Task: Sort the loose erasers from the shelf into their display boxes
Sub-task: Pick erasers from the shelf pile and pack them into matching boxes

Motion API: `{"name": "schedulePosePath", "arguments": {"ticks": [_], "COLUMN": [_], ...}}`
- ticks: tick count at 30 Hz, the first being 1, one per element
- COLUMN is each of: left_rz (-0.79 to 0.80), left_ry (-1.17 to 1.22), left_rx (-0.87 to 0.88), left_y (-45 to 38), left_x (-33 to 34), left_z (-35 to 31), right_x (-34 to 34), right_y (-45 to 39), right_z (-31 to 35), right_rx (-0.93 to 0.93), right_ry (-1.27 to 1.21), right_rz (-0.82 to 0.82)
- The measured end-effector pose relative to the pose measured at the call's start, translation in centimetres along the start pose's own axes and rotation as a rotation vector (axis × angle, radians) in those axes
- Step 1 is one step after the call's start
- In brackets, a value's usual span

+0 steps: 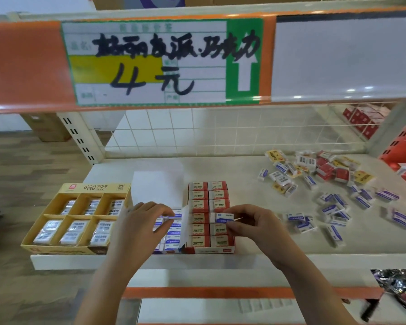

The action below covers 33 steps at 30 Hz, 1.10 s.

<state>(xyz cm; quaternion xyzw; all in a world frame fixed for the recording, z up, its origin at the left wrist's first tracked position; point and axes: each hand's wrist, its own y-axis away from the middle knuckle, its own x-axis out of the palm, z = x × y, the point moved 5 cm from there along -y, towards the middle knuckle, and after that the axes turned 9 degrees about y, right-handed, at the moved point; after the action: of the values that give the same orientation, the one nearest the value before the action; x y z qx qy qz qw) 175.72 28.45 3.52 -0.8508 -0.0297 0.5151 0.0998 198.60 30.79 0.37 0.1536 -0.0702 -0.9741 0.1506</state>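
Note:
Three display boxes stand at the shelf's front edge: a yellow box [96, 188] with wrapped erasers in its compartments, a blue-and-white box [171, 240] of blue erasers, and a red box [209, 250] full of red erasers. My left hand [136, 228] reaches into the blue box, its fingers curled on a blue eraser [174, 215]. My right hand [249, 225] pinches another blue-and-white eraser [223, 217] above the red box. Loose blue, red and yellow erasers [326, 184] lie scattered on the shelf to the right.
The white shelf [244, 165] has a wire-grid back wall [197, 132]. An orange rail with a handwritten price label [159, 62] hangs overhead. Red boxes [363, 118] sit behind the grid at right. A dark crumpled bag [399, 289] lies lower right.

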Motion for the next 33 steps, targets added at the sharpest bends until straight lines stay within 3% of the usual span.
{"name": "schedulePosePath", "arguments": {"ticks": [8, 16, 29, 33], "left_rz": [0.081, 0.189, 0.16, 0.156], "left_ry": [-0.014, -0.023, 0.046, -0.041], "left_rx": [-0.114, -0.06, 0.059, 0.087], "left_y": [3.8, 5.3, 5.1, 5.0], "left_x": [-1.4, -1.3, -1.1, -1.3], "left_z": [3.8, 4.7, 5.0, 4.8], "right_x": [3.6, 8.5, 10.9, 11.4], "right_y": [-0.8, -2.7, -4.8, -5.0], "right_z": [2.2, 4.5, 4.5, 4.6], "right_rx": [-0.113, -0.223, -0.299, -0.288], "right_ry": [0.22, 0.593, 1.09, 1.189], "right_rz": [-0.034, -0.045, -0.158, -0.148]}}
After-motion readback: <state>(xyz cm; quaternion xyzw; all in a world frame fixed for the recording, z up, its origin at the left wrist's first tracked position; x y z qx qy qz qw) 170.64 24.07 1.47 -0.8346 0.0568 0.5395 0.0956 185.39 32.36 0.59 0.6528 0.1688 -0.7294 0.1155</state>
